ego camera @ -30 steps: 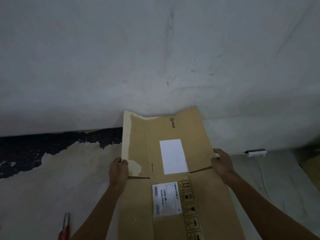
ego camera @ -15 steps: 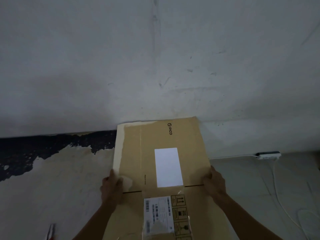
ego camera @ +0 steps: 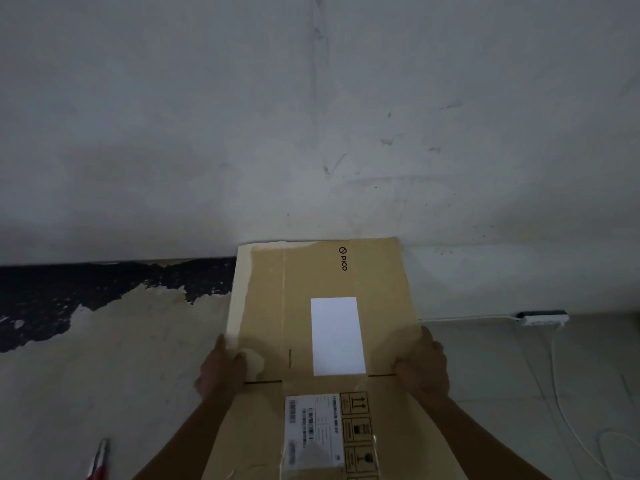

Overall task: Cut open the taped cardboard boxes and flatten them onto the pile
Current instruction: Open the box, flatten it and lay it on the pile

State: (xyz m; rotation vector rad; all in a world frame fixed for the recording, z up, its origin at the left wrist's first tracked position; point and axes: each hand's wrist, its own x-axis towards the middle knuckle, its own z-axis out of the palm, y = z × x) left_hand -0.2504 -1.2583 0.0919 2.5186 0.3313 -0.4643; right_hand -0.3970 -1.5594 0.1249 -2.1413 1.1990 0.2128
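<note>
Flattened PICO cardboard box point(ego camera: 325, 341) at 6 o'clock, far edge toward wall point(ego camera: 311, 116). Left hand point(ego camera: 221, 372) grips left edge, fingers curled over it; right hand point(ego camera: 420, 363) grips right edge likewise. Judgement: keep both grips level, lower flat, press creases. Red-handled cutter point(ego camera: 98, 459) on floor point(ego camera: 104, 358) at 8 o'clock.

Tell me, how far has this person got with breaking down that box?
Done: the cardboard box already looks flattened, its flaps spread out level. In hand: the left hand and right hand grip its two side edges, holding it out toward the wall. Left: setting it down; no pile shows here. A red-handled tool lies on the floor, unused.
</note>
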